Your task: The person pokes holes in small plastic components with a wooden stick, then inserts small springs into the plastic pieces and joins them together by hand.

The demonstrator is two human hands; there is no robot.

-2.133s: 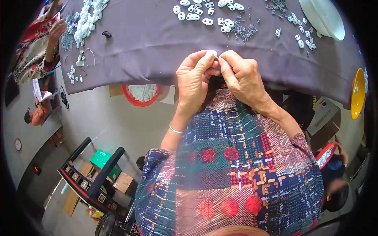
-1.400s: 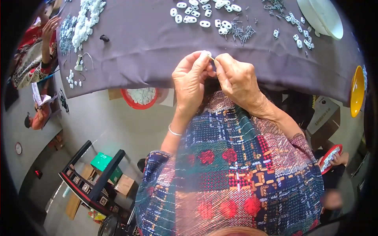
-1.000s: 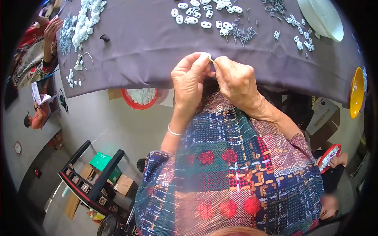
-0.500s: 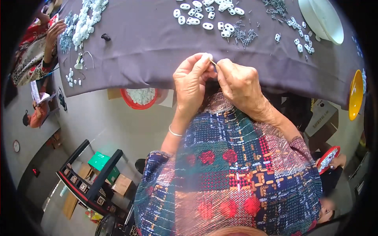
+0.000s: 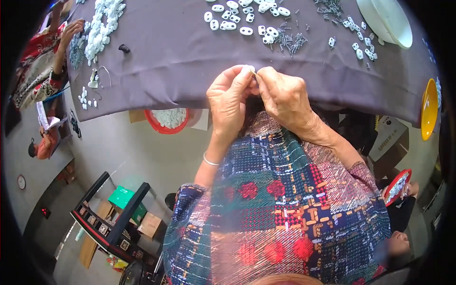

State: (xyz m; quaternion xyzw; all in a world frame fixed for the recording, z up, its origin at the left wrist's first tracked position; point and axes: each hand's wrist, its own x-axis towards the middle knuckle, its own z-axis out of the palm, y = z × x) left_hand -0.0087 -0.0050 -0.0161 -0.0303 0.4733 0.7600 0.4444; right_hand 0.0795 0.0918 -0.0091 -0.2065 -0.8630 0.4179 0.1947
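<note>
Your right hand has closed in a little toward your left hand, so less of the slim yellowish piece shows between the fingertips than half a second ago. That leaves the two grips almost meeting, with the work confined to a very small gap. Your left fingers pinch narrowly on a small white piece, mostly hidden by thumb and fingertip; your right fingers are pinched on the yellowish piece. Whether it enters the white one, you cannot tell from here.

Both pieces are above the near edge of the cloth-covered bench. Beyond your hands lie white two-holed oval pieces, with small grey spring-like parts just right of them. A white bowl stands at far right. At far left, a co-worker's hand now reaches closer to the white heap.
</note>
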